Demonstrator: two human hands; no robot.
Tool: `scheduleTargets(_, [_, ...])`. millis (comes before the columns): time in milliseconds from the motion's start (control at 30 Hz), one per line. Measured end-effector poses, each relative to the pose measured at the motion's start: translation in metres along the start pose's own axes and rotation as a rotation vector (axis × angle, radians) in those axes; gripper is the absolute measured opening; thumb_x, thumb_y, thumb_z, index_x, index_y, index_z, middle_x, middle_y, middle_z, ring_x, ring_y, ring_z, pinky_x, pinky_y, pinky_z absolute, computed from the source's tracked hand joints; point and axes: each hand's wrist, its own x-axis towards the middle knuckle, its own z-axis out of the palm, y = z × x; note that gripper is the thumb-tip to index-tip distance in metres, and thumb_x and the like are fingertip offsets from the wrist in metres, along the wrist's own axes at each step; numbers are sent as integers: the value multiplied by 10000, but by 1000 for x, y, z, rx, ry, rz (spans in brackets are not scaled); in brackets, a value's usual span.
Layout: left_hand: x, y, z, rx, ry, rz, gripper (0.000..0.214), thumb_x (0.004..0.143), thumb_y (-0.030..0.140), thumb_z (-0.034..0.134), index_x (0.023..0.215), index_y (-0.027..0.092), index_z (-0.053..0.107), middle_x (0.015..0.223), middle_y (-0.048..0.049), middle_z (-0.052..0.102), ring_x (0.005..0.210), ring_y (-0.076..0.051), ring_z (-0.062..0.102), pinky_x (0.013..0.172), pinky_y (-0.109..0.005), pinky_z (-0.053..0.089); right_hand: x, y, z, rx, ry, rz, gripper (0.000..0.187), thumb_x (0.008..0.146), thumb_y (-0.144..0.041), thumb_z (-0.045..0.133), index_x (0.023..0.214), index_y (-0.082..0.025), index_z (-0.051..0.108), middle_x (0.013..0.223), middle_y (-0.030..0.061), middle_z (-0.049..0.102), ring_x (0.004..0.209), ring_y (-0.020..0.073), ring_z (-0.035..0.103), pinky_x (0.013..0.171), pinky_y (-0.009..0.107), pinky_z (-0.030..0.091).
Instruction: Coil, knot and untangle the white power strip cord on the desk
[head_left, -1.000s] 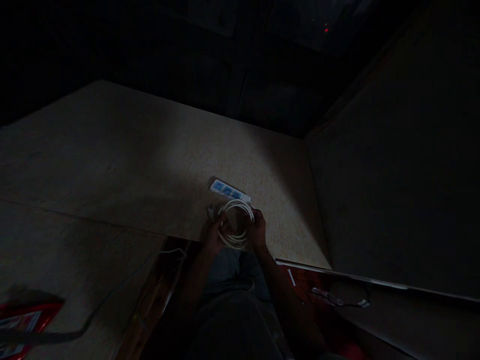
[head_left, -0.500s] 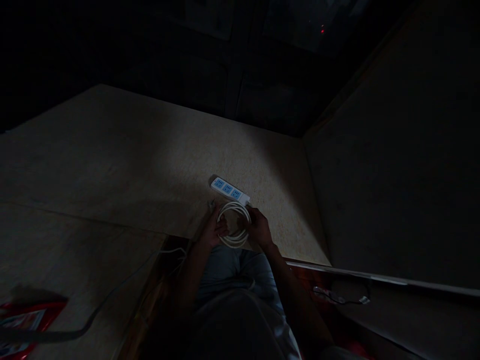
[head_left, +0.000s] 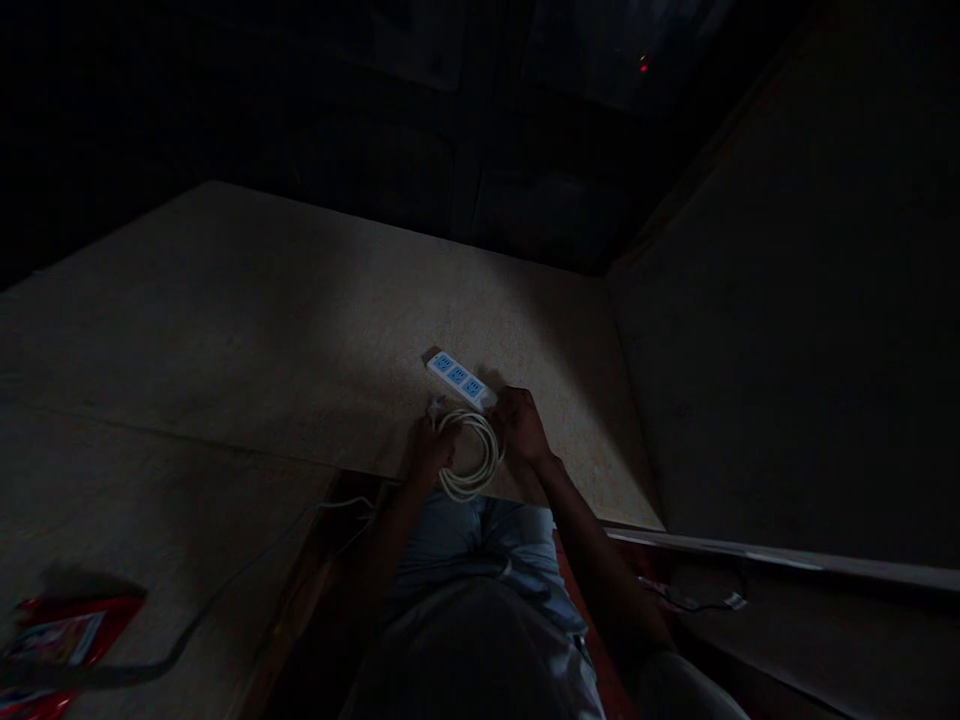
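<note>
White cord (head_left: 472, 462) of a power strip (head_left: 460, 378) lies gathered in a round coil of several loops just below the middle of the frame, at the near edge of a pale board (head_left: 262, 320). The strip itself rests flat on the board just above the coil, angled from upper left to lower right.

The left hand (head_left: 433, 452) is closed around the left side of the coil, fingers curled through the loops. The right hand (head_left: 521, 425) sits at the coil's upper right, fingers bent down where the cord meets the strip. The light is too dim to tell whether it pinches the cord or the strip's end.

As far as can be judged, the winding is nearly done. Most of the cord is looped, and only the plug (head_left: 435, 408) pokes out at the coil's upper left, with nothing visibly tying the loops.

The cord looks smooth, round and springy. The strip is a slim white plastic bar with three blue socket faces. The board has a speckled, grainy surface like pressed chipboard.

At lower left lie a glossy red packet (head_left: 52, 640) and a dark cable (head_left: 187, 630).
</note>
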Motion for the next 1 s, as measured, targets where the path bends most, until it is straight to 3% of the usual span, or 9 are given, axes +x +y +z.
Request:
scheduleTargets(133, [1,0,-6,373,34,155,320,823,389,630,1040,157,586,589,25,590,414,-128,549,439,-232,403,30,-7,14,-121,-171,-54,625,827,-372,640,1386,-145,474,1355,168,516,1252,286,483,1065,436,410])
scheduleTargets(267, [4,12,-19,852,6,286,296,857,418,612,986,156,659,828,-85,711,732,-200,695,664,-266,485,48,-15,19,-291,-341,-53,670,847,-407,641,1423,-119,455,1369,191,539,1238,304,516,1046,418,416])
scheduleTargets(367, [6,24,-24,1091,-40,309,316,828,438,645,994,171,681,1002,-115,729,956,-239,687,770,-276,485,51,-17,14,-347,-384,-69,675,856,-432,643,1416,-99,469,1357,198,556,1224,301,540,1027,384,433])
scheduleTargets(433, [7,30,-22,1175,-103,316,310,816,400,656,1039,185,681,1058,-109,729,996,-241,678,791,-276,483,49,-13,9,-337,-378,-83,666,849,-430,656,1406,-107,486,1345,193,572,1219,303,550,1023,383,442])
scheduleTargets(567, [9,35,-8,1268,-179,370,334,815,334,635,1109,179,671,1116,-137,716,1033,-266,667,843,-314,480,38,3,0,-230,-288,-83,626,810,-414,702,1361,-162,546,1292,163,621,1177,309,586,993,413,477])
scheduleTargets(700, [10,33,14,1316,-174,369,336,843,404,587,1034,153,703,1040,-185,721,984,-303,675,845,-373,486,19,25,-13,-133,-121,-22,528,805,-408,685,1287,-206,608,1242,125,654,1135,296,610,986,444,490])
scheduleTargets(867, [12,32,46,1361,-194,437,388,854,484,560,976,154,724,1030,-198,714,984,-312,669,862,-396,477,-10,48,-40,-126,96,130,519,831,-420,628,1284,-169,599,1227,150,654,1115,290,610,978,440,481])
scheduleTargets(1000, [17,34,81,1419,-263,522,378,879,439,517,969,141,730,1005,-218,710,966,-338,674,852,-437,482,-27,71,-65,-143,214,238,523,823,-434,616,1258,-142,604,1164,172,664,1060,284,619,936,428,487])
